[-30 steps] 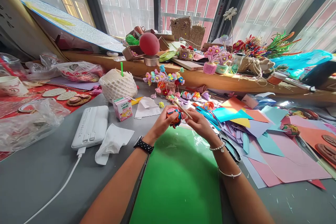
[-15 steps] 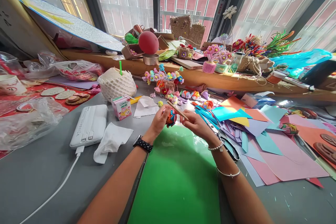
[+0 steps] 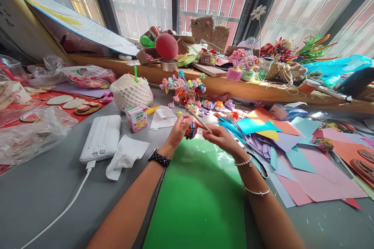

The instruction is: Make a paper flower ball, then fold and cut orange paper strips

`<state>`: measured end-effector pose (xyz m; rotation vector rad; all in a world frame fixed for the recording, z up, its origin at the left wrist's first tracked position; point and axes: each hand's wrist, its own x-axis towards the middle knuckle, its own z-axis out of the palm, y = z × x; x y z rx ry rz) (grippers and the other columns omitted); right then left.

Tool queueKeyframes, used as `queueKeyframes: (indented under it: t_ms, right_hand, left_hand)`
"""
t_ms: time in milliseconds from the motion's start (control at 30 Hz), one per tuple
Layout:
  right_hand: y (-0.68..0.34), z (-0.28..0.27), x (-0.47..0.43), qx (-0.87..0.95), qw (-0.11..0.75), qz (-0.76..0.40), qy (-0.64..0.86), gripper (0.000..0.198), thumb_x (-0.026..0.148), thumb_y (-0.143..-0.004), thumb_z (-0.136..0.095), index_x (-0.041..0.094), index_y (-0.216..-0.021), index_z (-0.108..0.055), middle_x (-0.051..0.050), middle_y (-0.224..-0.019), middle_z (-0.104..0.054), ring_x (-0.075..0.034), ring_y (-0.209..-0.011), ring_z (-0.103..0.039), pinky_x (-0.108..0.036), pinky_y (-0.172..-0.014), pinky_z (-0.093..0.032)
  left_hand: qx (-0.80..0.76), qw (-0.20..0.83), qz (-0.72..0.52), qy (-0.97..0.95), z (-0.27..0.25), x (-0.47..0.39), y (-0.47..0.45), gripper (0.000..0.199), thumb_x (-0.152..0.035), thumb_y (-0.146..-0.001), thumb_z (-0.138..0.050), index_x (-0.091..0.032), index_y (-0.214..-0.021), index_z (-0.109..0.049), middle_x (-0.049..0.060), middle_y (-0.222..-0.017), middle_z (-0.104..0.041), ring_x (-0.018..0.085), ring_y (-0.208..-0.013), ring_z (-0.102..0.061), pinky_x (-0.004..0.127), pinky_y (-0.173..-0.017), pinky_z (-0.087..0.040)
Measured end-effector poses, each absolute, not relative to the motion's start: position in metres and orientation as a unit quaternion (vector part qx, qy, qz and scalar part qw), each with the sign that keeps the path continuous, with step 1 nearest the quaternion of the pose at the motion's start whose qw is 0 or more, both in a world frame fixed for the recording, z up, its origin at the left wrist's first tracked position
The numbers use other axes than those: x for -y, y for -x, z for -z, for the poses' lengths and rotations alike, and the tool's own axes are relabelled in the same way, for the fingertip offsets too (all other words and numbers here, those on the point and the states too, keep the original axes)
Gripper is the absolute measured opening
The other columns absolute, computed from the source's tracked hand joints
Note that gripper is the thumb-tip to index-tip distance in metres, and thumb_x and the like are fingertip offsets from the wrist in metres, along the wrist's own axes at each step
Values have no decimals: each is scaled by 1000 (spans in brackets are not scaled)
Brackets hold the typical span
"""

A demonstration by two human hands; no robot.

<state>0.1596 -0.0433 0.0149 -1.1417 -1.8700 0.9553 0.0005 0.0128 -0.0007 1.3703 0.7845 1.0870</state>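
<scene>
My left hand [image 3: 177, 130] is closed round a small folded-paper flower [image 3: 191, 131] in blue, orange and red. In my right hand [image 3: 219, 139] is a thin wooden stick [image 3: 201, 121], pinched by its lower end and slanting up to the left across the flower's top. Whether the stick touches the petals, I cannot tell. Both hands are above the far end of a glossy green mat [image 3: 198, 194]. Just beyond them lie more paper flowers [image 3: 219, 105] and a cluster of little crocheted-looking flowers [image 3: 184, 85].
To the right are coloured paper sheets [image 3: 318, 175], paper strips [image 3: 260, 144] and scissors [image 3: 258, 163] partly behind my wrist. A power bank [image 3: 101, 139], tissue [image 3: 127, 155], drink carton [image 3: 136, 119] and netted coconut [image 3: 131, 93] stand left. Another person's hand [image 3: 7, 95] is at a paper cup [image 3: 21, 92].
The stick has tilted slightly against the flower, and my right hand has shifted a little. Another person's hand has come in at the left edge by the paper cup.
</scene>
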Motion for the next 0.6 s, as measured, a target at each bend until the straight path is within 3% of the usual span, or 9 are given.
queueKeyframes:
  t_ms: [100,267,433,600]
  right_hand:
    - [-164,-16,43,707,414,-334,466,31,36,-79,-48,19,-102,-61,0,-71,-45,-10,-58,-35,-22,-51,-29]
    - [-163,-22,43,736,417,-286,450,30,37,-75,-56,22,-101,-61,2,-66,-39,-9,-55,-34,-21,-49,-29]
    - [-156,-24,45,740,423,-279,443,25,40,-72,-59,17,-83,-61,2,-67,-42,-7,-50,-31,-21,-45,-27]
    - [-155,-21,46,720,425,-300,459,25,42,-71,-59,17,-72,-54,3,-64,-42,-8,-51,-31,-21,-45,-26]
  left_hand:
    - [-327,632,-397,-580,-4,-11,0,39,-51,-68,-56,-18,-79,-40,-5,-56,-53,8,-43,-50,18,-40,-37]
    - [-309,704,-281,-574,-6,-9,2,52,-66,-69,-39,-15,-74,-46,1,-53,-57,11,-41,-53,18,-34,-32]
    - [-322,720,-236,-568,-2,-10,1,60,-72,-65,-35,-13,-70,-51,2,-51,-58,13,-41,-56,17,-30,-26]
    - [-322,720,-233,-569,-1,-10,2,61,-70,-68,-34,-13,-70,-54,1,-48,-56,12,-40,-56,17,-32,-30]
